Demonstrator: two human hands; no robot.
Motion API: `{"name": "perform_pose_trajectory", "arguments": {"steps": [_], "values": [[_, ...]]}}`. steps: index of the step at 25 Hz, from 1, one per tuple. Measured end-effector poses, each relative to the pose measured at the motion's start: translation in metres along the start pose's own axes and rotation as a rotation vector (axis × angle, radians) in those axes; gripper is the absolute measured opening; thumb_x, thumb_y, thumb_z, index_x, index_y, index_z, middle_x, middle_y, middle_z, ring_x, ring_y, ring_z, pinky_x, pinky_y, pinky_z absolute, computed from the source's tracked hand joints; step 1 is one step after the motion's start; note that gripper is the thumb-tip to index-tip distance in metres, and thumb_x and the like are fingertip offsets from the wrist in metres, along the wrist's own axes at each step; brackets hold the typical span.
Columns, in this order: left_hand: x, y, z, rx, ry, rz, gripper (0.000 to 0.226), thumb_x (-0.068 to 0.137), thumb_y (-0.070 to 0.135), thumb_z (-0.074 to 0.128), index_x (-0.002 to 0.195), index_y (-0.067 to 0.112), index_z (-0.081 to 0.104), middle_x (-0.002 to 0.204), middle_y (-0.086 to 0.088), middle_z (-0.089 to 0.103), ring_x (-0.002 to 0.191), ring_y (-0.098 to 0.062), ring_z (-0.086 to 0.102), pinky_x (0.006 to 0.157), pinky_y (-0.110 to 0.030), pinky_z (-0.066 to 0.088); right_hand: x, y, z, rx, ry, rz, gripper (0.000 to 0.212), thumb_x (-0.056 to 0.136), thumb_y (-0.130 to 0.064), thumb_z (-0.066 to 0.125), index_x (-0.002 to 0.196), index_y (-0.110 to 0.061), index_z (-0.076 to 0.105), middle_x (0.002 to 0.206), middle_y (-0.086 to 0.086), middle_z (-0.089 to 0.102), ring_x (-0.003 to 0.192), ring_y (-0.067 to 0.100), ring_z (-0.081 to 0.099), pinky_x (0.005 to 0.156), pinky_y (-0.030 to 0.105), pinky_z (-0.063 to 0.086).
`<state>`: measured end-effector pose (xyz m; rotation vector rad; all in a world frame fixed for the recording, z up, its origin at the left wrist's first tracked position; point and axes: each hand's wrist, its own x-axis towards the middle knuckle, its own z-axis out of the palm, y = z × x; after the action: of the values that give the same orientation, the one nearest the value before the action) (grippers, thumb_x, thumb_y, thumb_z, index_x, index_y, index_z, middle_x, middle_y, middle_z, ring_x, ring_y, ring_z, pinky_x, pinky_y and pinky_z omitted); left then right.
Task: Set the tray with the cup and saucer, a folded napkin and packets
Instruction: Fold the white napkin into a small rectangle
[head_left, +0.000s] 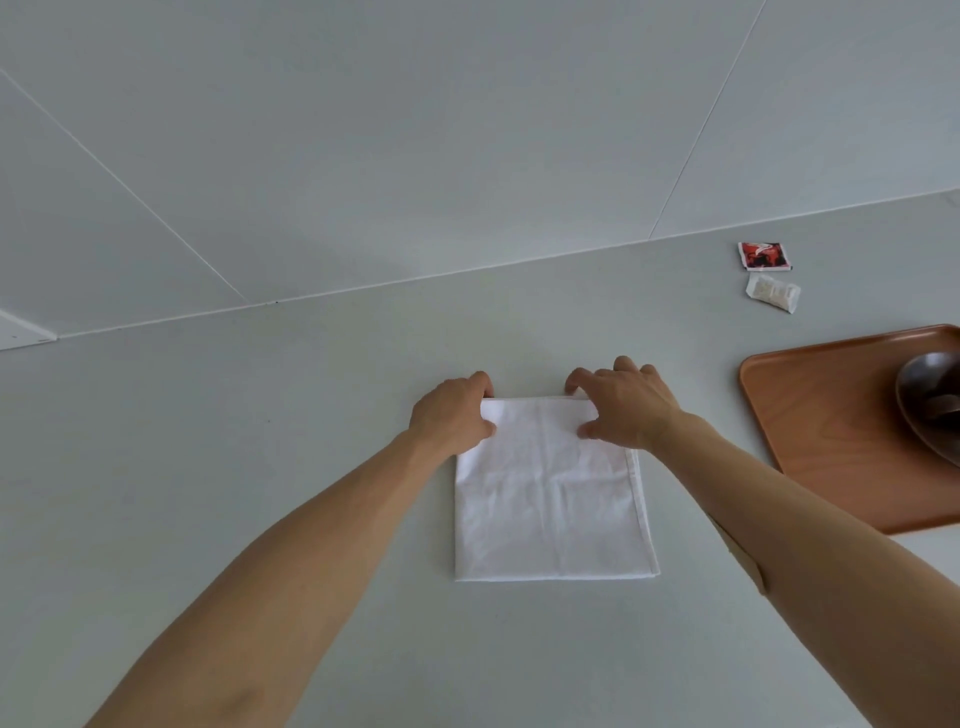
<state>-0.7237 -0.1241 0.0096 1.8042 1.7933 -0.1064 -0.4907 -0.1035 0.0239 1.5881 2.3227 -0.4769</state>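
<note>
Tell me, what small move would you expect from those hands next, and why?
Probably another fold: both hands, left hand and right hand, pinch the far corners of the white napkin, which lies flat on the table, so drawing that edge toward the near edge seems likely. The tray holds no napkin yet.

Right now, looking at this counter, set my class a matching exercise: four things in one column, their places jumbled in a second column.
Things
1. napkin
2. red packet
3. white packet
4. dark saucer

Places
A. on the wooden tray
B. nearest the wall
C. under both hands
D. between the red packet and the tray

Pairs: 1-C, 2-B, 3-D, 4-A
</note>
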Motion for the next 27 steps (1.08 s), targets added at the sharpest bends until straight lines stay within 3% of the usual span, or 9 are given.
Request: {"name": "perform_pose_trajectory", "arguments": {"steps": [4,8,12,17,22,27], "values": [[-0.019,0.0,-0.011,-0.027,0.04,0.05,0.023,0.085,0.015,0.056,0.108,0.019,0.055,0.109,0.0,0.063,0.095,-0.023,0.057,0.073,-0.033,0.044,-0.013,-0.004,-0.009,0.01,0.023,0.024,0.031,0.087,-0.024,0.059,0.118,-0.026,0.059,0.113,-0.001,0.061,0.107,0.024,0.05,0.085,0.037,0.039],[-0.052,-0.005,-0.024,-0.086,0.143,0.135,0.015,0.086,0.013,0.055,0.1,0.018,0.058,0.1,0.001,0.063,0.092,-0.023,0.057,0.078,-0.038,0.047,-0.052,-0.002,-0.013,0.231,0.173,0.036,0.029,0.087,-0.012,0.053,0.11,-0.026,0.062,0.105,-0.004,0.062,0.091,0.024,0.058,0.069,0.03,0.037],[-0.09,-0.01,-0.022,-0.155,0.232,0.232,0.009,0.085,0.014,0.06,0.092,0.019,0.06,0.091,0.006,0.06,0.086,-0.018,0.053,0.07,-0.032,0.043,-0.1,-0.007,-0.009,0.268,0.331,-0.057,0.025,0.083,-0.012,0.061,0.101,-0.029,0.067,0.091,-0.008,0.064,0.083,0.019,0.057,0.066,0.029,0.037],[-0.133,-0.018,0.001,-0.085,0.298,0.356,0.011,0.079,0.014,0.068,0.085,0.022,0.063,0.086,0.009,0.06,0.083,-0.016,0.052,0.07,-0.026,0.038,-0.147,-0.018,0.02,0.276,0.417,-0.084,0.028,0.074,-0.008,0.071,0.092,-0.029,0.071,0.083,-0.008,0.065,0.078,0.02,0.056,0.066,0.034,0.047],[-0.159,-0.029,0.036,0.03,0.328,0.389,0.015,0.071,0.018,0.077,0.08,0.023,0.067,0.08,0.008,0.06,0.081,-0.019,0.053,0.068,-0.028,0.039,-0.168,-0.022,0.056,0.282,0.406,-0.059,0.025,0.072,-0.01,0.078,0.089,-0.028,0.072,0.085,-0.008,0.066,0.078,0.023,0.059,0.065,0.036,0.048],[-0.167,-0.034,0.062,0.016,0.28,0.353,0.009,0.078,0.021,0.076,0.084,0.021,0.069,0.083,0.007,0.063,0.086,-0.021,0.056,0.071,-0.029,0.041,-0.172,-0.019,0.079,0.273,0.39,-0.005,0.023,0.071,-0.017,0.084,0.09,-0.025,0.074,0.089,-0.007,0.07,0.083,0.026,0.061,0.067,0.038,0.05]]}}
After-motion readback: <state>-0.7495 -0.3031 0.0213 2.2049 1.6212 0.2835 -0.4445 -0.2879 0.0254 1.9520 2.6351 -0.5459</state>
